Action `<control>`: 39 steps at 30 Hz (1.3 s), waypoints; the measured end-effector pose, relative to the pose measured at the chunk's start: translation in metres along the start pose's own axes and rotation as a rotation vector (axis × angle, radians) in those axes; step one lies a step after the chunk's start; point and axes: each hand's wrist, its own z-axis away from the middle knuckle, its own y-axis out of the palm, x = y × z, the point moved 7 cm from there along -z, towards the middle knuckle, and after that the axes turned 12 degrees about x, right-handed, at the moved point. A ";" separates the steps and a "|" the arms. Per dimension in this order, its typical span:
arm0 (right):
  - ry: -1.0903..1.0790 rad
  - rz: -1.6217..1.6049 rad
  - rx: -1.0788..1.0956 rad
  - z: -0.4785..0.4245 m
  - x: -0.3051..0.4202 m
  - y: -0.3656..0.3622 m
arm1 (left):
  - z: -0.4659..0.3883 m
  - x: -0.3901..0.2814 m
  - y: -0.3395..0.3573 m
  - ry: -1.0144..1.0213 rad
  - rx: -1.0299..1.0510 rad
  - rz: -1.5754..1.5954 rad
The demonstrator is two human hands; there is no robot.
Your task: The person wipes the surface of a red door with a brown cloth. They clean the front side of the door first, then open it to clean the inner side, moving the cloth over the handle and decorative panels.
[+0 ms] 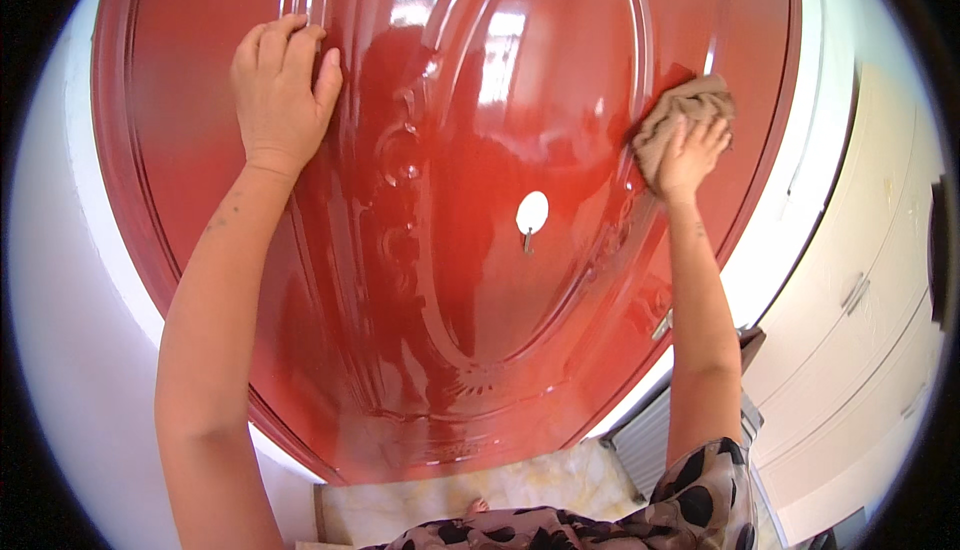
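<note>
Before me stands a glossy red panelled door (480,280) with raised oval moulding and carved ornament. A crumpled brown cloth (694,100) lies pressed against its right side, under the fingers of my right hand (690,156). On the left of the door, my left hand (281,92) touches the surface by the vertical moulding. Its thumb stands apart from the slightly bent fingers, and it holds nothing. Between the two hands and lower down, a white round adhesive hook (532,212) is fixed to the door.
A metal door handle (663,323) shows beside my right forearm. Pale cabinets (840,340) with bar handles stand at the right, near a ribbed grey suitcase-like object (641,434). White wall (67,287) borders the left side. Below is a marble-patterned floor (405,501).
</note>
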 end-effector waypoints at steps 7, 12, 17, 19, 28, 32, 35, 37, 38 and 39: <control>-0.221 -0.194 0.226 0.162 0.039 -0.014 | 0.003 0.002 0.005 0.014 -0.025 -0.003; -0.082 -0.098 0.752 0.317 0.030 0.020 | 0.006 0.000 0.015 0.047 -0.010 -0.068; 0.083 -0.585 0.506 0.384 0.024 0.015 | 0.033 -0.032 0.028 -0.065 0.162 -0.009; -0.084 -0.356 0.600 0.370 0.045 0.003 | 0.051 -0.049 0.025 -0.122 0.250 -0.001; -0.274 -0.376 0.337 0.166 0.078 -0.031 | 0.100 -0.075 0.034 -0.096 0.267 0.083; -0.318 -0.385 0.222 0.128 0.085 -0.033 | 0.100 -0.078 0.037 -0.111 0.264 0.139; -0.365 -0.430 0.178 0.144 0.089 -0.034 | 0.095 -0.076 0.032 -0.091 0.216 0.153; -0.443 -0.425 0.274 0.185 0.091 -0.028 | 0.099 -0.076 0.029 -0.074 0.199 0.154; -0.470 -0.438 0.338 0.210 0.091 -0.028 | 0.102 -0.076 0.030 -0.078 0.210 0.154; -0.498 -0.446 0.395 0.234 0.089 -0.028 | 0.102 -0.077 0.031 -0.082 0.212 0.157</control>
